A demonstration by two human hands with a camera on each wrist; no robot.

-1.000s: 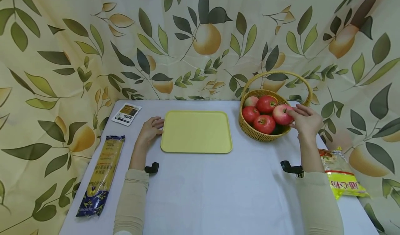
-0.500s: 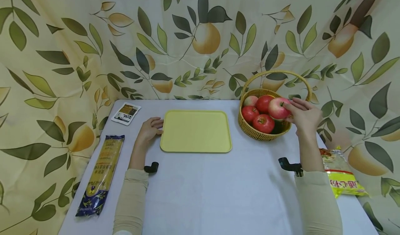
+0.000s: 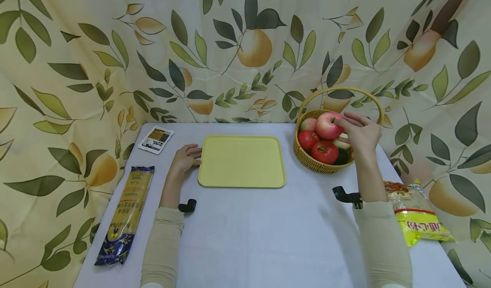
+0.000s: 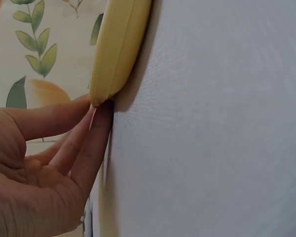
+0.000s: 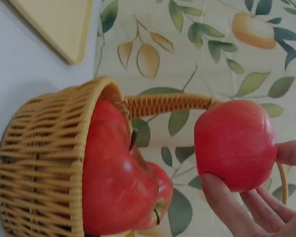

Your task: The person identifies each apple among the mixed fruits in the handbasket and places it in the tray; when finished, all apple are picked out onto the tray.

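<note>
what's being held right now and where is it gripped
The right hand holds an apple by its rounded sides, above the basket. The left hand only touches the tray edge.

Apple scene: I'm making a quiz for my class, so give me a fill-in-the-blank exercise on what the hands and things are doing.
1. The right hand holds an ____ above the basket.
2. The left hand touches the edge of the yellow ____.
3. The spaghetti pack lies on the table to the ____ of the left arm.

Missing words: apple; tray; left
</note>
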